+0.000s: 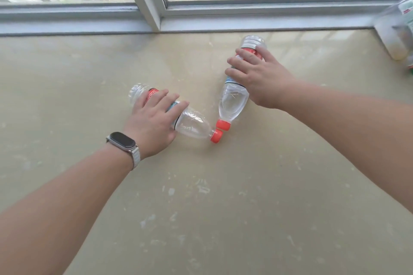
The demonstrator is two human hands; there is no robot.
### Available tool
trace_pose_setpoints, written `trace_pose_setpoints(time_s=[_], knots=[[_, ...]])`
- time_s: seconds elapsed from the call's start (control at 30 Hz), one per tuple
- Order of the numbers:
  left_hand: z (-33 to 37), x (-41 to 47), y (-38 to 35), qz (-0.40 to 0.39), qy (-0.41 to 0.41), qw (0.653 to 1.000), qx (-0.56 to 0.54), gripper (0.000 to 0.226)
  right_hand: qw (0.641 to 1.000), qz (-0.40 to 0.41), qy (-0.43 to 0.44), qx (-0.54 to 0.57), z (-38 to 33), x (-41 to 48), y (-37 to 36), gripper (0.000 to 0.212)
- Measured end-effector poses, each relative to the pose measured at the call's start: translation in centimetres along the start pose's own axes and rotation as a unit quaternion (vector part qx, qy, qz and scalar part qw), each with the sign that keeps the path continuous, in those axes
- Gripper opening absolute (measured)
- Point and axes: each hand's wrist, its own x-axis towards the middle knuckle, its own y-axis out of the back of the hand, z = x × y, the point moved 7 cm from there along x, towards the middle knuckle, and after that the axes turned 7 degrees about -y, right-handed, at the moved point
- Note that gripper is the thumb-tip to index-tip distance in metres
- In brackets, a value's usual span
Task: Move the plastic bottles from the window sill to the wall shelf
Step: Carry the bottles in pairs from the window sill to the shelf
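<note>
Two clear plastic bottles with orange-red caps are seen lying on their sides on the window sill (223, 196), a broad beige slab below the window frame (154, 2). The left bottle (192, 124) is angled with its base toward the frame and its cap (216, 136) pointing away from it; the right bottle (233, 100) lies nearer the frame, its cap (223, 124) just beside the other cap, perhaps touching, so that a V is formed.

The left hand (154, 125) is laid over the labelled middle of the left bottle, fingers spread and curled partway round it; the right hand (257, 78) is placed likewise over the label band of the right bottle. A full closing of either grasp cannot be confirmed, since the thumbs are hidden below. The labelled waist is probably chosen because it is the stiffest, least slippery part. Both bottles look empty, so they should lift easily.

A smart band (121, 144) is worn on the left wrist. Further containers (395, 29), blurred, stand at the frame's right end. The wall shelf is not in view; nothing has been carried there yet.
</note>
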Motion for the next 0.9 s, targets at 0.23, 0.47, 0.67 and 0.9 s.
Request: trace_pose_setpoints(time_s=[0.23,0.47,0.67,0.9], knots=[[0.7,-2.5,0.6,0.04,-0.002,0.999,0.011,0.055,1.0,-0.004,-0.011,0.027,0.2,-0.7,0.7,0.048],[1.0,-5.0,2.5,0.049,0.023,0.998,-0.014,0.061,0.99,-0.046,-0.1,0.091,0.0,-3.3,1.0,0.062],[1.7,-7.6,3.9,0.024,0.09,0.993,-0.071,0.069,0.962,-0.085,-0.189,0.176,-0.9,-7.3,2.3,0.06],[3.9,-9.6,6.8,0.022,0.131,0.985,-0.114,0.073,0.905,-0.102,-0.299,0.286,-2.0,-13.3,4.9,0.056]])
